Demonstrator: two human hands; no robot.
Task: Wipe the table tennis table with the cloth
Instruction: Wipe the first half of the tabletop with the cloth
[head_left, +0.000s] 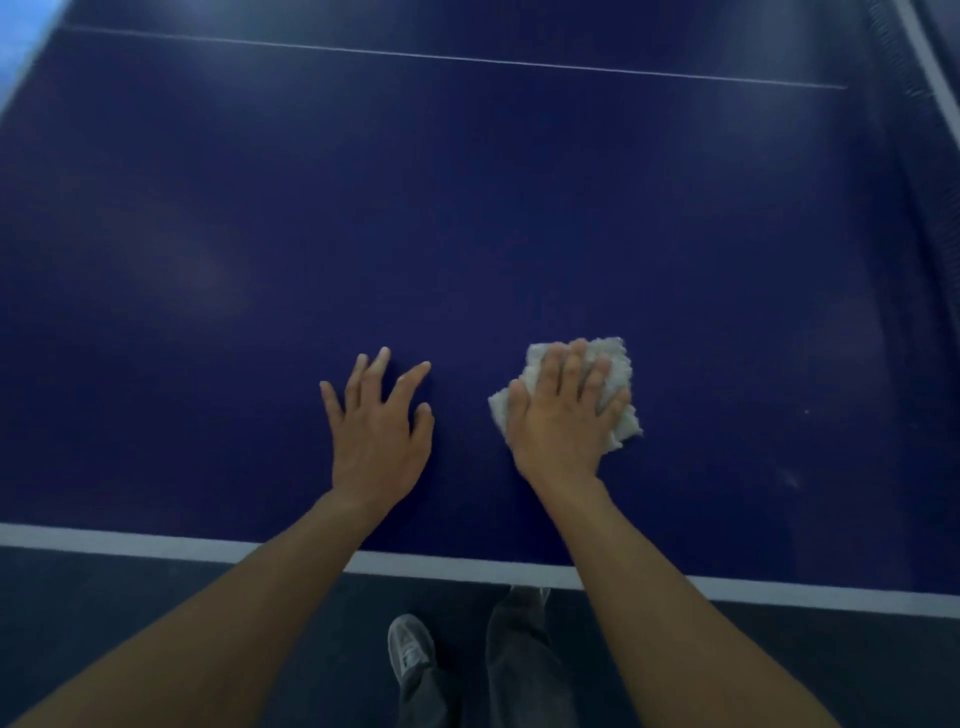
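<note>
The dark blue table tennis table (467, 218) fills most of the head view. A folded white cloth (618, 358) lies on it near the front edge, right of centre. My right hand (563, 415) presses flat on the cloth, fingers spread over it. My left hand (379, 421) rests on the bare table surface a little to the left, fingers apart, holding nothing.
A white border line (156, 543) marks the table's near edge. A thin white centre line (467, 60) crosses the far part. The net (904, 67) runs along the upper right. Below the edge are dark floor, a grey shoe (410, 649) and dark trousers.
</note>
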